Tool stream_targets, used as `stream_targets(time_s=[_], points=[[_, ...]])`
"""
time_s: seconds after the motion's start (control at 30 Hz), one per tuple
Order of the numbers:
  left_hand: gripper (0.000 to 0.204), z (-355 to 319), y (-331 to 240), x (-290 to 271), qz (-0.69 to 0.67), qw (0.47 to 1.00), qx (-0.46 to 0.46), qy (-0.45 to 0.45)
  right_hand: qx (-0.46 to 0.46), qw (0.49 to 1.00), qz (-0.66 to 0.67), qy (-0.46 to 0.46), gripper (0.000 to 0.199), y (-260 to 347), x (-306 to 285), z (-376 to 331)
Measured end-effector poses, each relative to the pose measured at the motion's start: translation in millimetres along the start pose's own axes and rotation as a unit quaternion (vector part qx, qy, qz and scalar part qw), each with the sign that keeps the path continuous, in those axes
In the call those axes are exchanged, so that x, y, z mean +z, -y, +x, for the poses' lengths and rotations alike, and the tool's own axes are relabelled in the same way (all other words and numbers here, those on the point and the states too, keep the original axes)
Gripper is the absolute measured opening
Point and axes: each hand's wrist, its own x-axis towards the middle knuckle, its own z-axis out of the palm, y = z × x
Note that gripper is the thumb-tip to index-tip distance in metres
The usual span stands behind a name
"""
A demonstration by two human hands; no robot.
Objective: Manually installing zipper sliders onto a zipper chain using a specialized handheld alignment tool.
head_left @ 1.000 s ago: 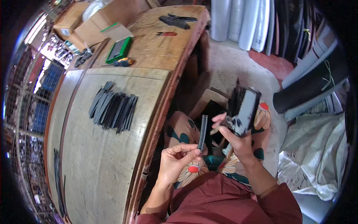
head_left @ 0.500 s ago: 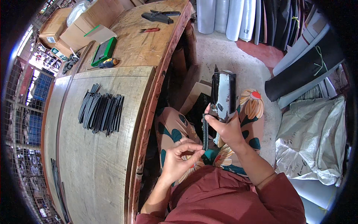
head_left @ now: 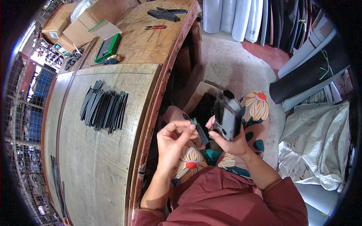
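The left hand (head_left: 172,141) pinches a short dark textured strip (head_left: 202,133) at its upper end, between thumb and forefinger; the strip slants down toward the right hand (head_left: 234,145). That hand grips a worn grey-and-black hand tool (head_left: 230,117), blurred, above the lap. Whether strip and tool touch cannot be determined. Below the tool, an open carton (head_left: 195,97) stands near the knees. To the left, a pile of dark strips (head_left: 103,108) lies on the workbench (head_left: 102,162). Beyond it are a screwdriver (head_left: 112,59), a green-edged case (head_left: 108,48) and red-handled snips (head_left: 155,27). A white sack (head_left: 315,141) occupies the right side.
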Motion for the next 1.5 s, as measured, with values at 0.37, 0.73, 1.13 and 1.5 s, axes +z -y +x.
stream_targets(time_s=[0.37,0.73,1.13,1.5], points=[[0.011,6.7,10.8,-3.6,-0.1,0.99,-0.097,0.017,-0.078,0.982,-0.086,0.148,0.041,14.9,-6.1,2.7],[0.01,-4.2,16.7,3.1,-0.1,0.989,-0.107,-0.002,-0.008,0.994,-0.106,-0.014,0.025,16.2,16.5,-1.2],[0.006,-8.3,20.4,11.0,-0.044,0.998,-0.012,-0.034,-0.009,0.993,-0.119,-0.018,0.024,15.1,19.6,-1.1],[0.007,-4.1,14.2,-4.9,-0.01,0.999,0.03,-0.039,-0.056,0.953,-0.291,0.066,0.04,26.3,-9.8,-6.0]])
